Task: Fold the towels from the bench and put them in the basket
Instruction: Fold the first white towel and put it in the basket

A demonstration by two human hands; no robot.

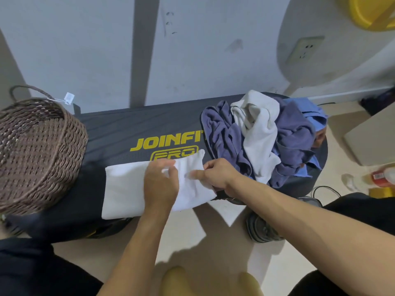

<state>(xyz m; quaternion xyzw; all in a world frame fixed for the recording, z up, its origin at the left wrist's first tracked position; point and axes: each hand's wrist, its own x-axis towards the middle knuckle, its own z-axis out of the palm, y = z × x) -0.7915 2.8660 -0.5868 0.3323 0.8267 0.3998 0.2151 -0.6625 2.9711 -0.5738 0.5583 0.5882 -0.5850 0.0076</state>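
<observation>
A heap of unfolded towels (pixel 267 137), purple, white and blue, crowds the right end of the black surface (pixel 119 129). The wicker basket (pixel 36 150) stands at the left end, interior not visible. Between them lies the white towel (pixel 126 189), its near edge overhanging the surface. Left hand (pixel 160 184) pinches a fold at its middle; right hand (pixel 218 174) grips its right edge

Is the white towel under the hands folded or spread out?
Partly folded: the white towel lies as a flat rectangle on the bench, with both hands pinching its right end.
</observation>
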